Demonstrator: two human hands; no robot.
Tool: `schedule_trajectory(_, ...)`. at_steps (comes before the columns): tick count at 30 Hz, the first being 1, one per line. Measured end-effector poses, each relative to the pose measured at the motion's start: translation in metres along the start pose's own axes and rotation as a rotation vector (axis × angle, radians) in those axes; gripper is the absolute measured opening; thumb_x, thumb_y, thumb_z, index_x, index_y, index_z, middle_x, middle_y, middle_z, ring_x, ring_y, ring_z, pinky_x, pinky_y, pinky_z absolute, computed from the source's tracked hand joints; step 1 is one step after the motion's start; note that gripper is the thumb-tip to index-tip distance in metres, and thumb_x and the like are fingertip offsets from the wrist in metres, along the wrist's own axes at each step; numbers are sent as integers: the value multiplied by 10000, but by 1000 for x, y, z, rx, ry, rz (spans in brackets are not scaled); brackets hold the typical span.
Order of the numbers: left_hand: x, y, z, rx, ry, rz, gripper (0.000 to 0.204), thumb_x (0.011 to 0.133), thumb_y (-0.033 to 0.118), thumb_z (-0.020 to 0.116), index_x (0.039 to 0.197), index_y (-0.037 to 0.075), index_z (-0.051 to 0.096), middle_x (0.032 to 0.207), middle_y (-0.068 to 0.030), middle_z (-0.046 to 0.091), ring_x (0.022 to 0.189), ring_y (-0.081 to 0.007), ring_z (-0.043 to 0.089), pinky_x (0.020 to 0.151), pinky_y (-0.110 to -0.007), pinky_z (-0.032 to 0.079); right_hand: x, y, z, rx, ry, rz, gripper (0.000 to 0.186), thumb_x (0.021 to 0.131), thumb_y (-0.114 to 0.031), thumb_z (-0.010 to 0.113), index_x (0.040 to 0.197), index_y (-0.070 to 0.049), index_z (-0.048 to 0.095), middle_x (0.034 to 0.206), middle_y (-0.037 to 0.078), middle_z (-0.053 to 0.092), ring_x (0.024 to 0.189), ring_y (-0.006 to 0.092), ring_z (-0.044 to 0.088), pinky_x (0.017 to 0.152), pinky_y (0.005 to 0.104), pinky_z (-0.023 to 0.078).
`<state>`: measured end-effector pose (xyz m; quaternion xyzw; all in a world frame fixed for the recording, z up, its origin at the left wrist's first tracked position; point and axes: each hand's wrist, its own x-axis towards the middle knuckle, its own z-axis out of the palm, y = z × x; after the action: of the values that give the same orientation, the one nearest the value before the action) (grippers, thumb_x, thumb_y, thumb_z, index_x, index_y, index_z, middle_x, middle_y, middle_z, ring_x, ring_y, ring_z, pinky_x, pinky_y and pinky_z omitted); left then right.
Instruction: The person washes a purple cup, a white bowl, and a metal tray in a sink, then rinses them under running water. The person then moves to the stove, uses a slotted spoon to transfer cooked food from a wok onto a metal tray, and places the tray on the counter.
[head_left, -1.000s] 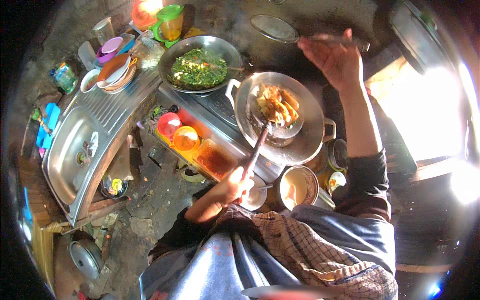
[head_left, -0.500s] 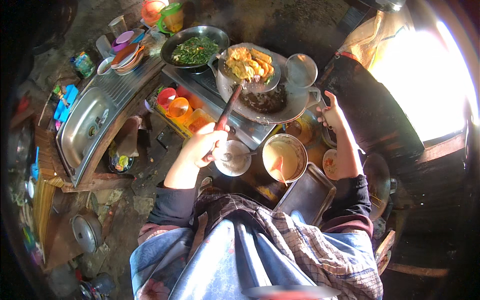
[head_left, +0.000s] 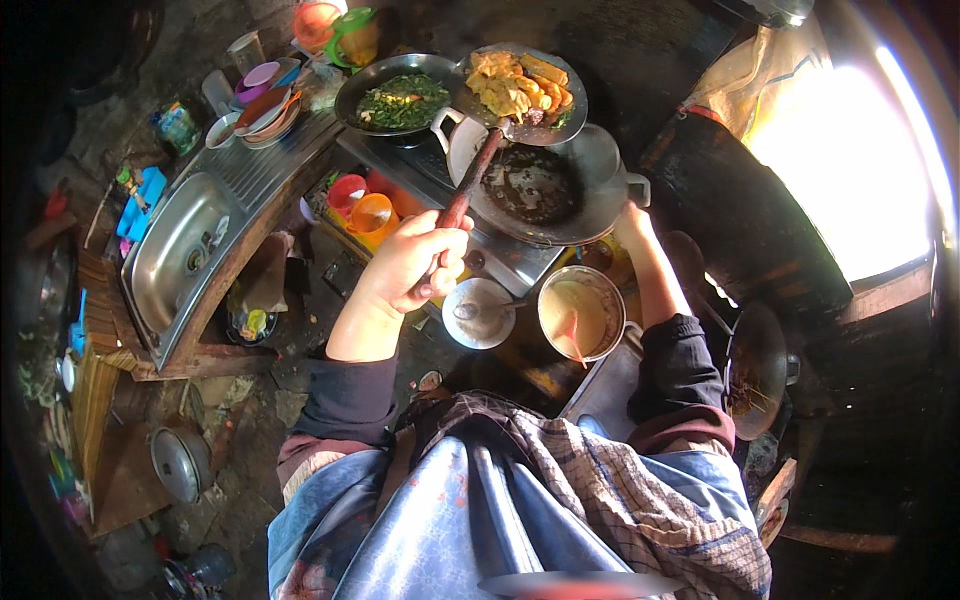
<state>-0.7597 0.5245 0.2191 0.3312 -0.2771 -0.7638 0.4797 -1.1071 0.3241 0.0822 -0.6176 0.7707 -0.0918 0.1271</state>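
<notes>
My left hand (head_left: pixel 425 258) is closed round the dark wooden handle of a wide skimmer (head_left: pixel 575 122). Golden fried pieces (head_left: pixel 515 85) are heaped on it, above the far rim of a wok (head_left: pixel 610 215). Dark, oily residue covers the wok's bottom. Close below the wok's right-hand handle is my right hand (head_left: pixel 632 226), its fingers curled and mostly hidden; what they hold cannot be made out. A pale, rounded shape (head_left: pixel 592 158) shows at the wok's right inner side. Nearer to me stands a pot of pale batter (head_left: pixel 580 310) with a reddish utensil in it.
A pan of chopped greens (head_left: pixel 402 102) sits left of the wok on the metal stove (head_left: pixel 520 260). Beside the batter is a whitish bowl (head_left: pixel 478 325). Orange and red cups (head_left: pixel 372 213), a steel sink (head_left: pixel 185 260) and stacked dishes (head_left: pixel 268 120) lie to the left.
The loaded skimmer has risen away from me and to the right, uncovering more of the wok. My right hand has moved left, closer under the wok's handle, and its raised finger is no longer visible.
</notes>
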Motion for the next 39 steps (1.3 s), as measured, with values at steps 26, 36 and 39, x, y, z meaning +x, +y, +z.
schedule_trajectory(26, -6, 11, -20, -46, -38, -28, 162, 814, 40, 475, 964, -5, 431, 582, -26, 429, 382, -78, 383, 307, -199, 269, -67, -70, -11, 1003, -477, 51, 418, 850, -5, 403, 1262, -17, 329, 753, 136, 544, 447, 77, 394, 368, 192, 312)
schedule_trajectory(36, -2, 12, -19, -54, -58, -33, 177, 805, 37, 481, 968, -9, 431, 583, -27, 427, 380, -80, 380, 308, -197, 269, -21, -14, -22, 135, 4, 171, 376, 902, -190, 264, 1186, 23, 389, 1001, 254, 567, 929, 358, 570, 755, 415, 475)
schedule_trajectory(39, -2, 11, -18, -42, -49, -28, 175, 817, 47, 472, 980, -7, 437, 583, -18, 418, 383, -69, 375, 310, -187, 271, -12, -6, 13, -147, -281, -26, 300, 826, -147, 462, 1085, 3, 476, 945, 233, 585, 782, 279, 614, 590, 359, 500)
